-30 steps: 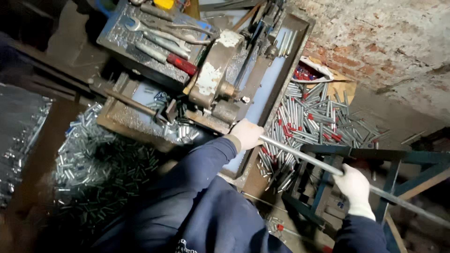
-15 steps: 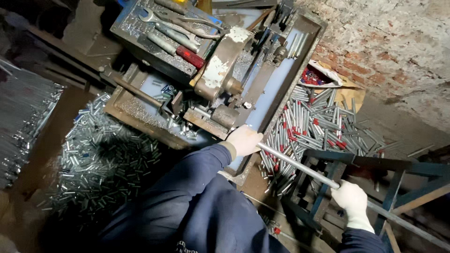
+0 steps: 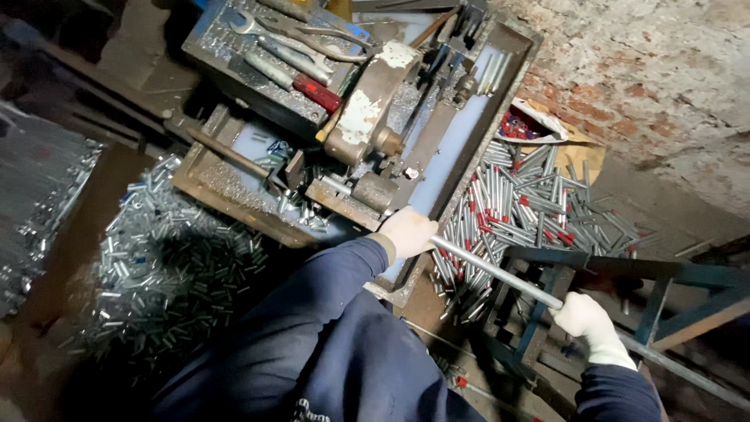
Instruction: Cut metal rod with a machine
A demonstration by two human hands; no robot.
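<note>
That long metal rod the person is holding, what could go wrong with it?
The left hand grips the rod right beside the cutting machine, so fingers might get pinched. The rod's far end sticks out past the right hand and could snag the blue metal frame. Loose cut tubes underfoot could roll.

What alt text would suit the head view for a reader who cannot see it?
Two white-gloved hands, left hand and right hand, hold a long metal rod at a cutting machine. Heaps of short cut tubes lie beside it, with wrenches in a tray above.

Long grey metal rod (image 3: pixel 492 271), slanted, gripped near both ends
</note>
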